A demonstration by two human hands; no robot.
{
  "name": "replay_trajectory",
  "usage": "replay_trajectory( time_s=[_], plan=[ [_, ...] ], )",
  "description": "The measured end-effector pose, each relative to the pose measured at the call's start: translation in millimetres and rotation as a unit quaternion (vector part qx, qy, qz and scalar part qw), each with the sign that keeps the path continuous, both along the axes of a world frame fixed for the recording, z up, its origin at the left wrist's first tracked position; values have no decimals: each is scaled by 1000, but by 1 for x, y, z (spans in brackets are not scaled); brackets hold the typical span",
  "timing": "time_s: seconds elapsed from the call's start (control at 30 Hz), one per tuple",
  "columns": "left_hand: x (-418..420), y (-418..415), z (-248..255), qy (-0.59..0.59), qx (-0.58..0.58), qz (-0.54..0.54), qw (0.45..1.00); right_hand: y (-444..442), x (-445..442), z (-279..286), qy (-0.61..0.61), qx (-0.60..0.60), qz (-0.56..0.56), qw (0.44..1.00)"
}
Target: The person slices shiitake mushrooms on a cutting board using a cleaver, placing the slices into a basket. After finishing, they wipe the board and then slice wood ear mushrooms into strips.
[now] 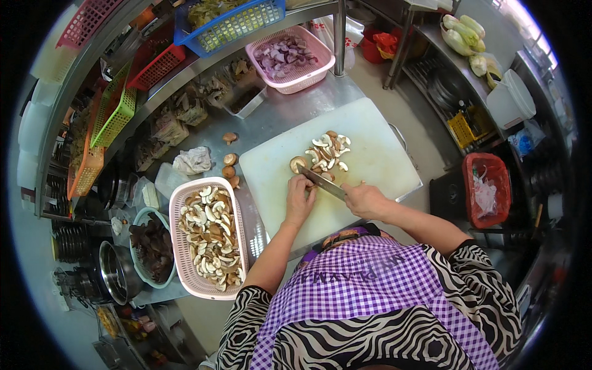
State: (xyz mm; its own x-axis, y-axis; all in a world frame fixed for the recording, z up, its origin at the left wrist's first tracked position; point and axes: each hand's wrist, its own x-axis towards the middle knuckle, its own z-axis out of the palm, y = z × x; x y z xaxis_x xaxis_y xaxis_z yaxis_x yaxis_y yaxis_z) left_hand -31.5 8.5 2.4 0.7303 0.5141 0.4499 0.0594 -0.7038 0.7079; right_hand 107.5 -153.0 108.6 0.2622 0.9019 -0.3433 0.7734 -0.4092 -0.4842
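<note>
My right hand (367, 200) grips the handle of a kitchen knife (323, 183), its blade angled to the upper left across a white cutting board (388, 152). My left hand (299, 196) rests on the board beside the blade, fingertips bent around a mushroom that is mostly hidden. Just beyond those fingertips a whole mushroom (297, 163) lies with its underside up, near the knife's tip. Past the blade is a loose pile of sliced mushrooms (329, 150), brown-capped with pale flesh.
Left of the board, a pink basket (174, 231) holds sliced mushrooms. Several whole mushrooms (229, 171) lie on the steel table near a crumpled cloth (192, 160). A pale green basket (149, 280) contains dark wood-ear fungus. Chopped onion fills another pink basket (300, 85) at the back.
</note>
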Motion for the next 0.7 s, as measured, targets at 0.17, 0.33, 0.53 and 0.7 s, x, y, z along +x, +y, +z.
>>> replay_trajectory(
  time_s=[0.17,0.33,0.53,0.7],
  plan=[
    [1,-4,5,10,15,-2,1000,3,-4,-33,-15,86,-15,996],
    [-7,-5,6,-19,-44,11,999,-1,5,13,12,24,4,1000],
    [-3,-3,7,-8,21,-3,1000,8,-7,-32,34,56,-28,997],
    [-4,-7,5,-10,-19,28,999,-1,7,0,35,51,-4,998]
  ],
)
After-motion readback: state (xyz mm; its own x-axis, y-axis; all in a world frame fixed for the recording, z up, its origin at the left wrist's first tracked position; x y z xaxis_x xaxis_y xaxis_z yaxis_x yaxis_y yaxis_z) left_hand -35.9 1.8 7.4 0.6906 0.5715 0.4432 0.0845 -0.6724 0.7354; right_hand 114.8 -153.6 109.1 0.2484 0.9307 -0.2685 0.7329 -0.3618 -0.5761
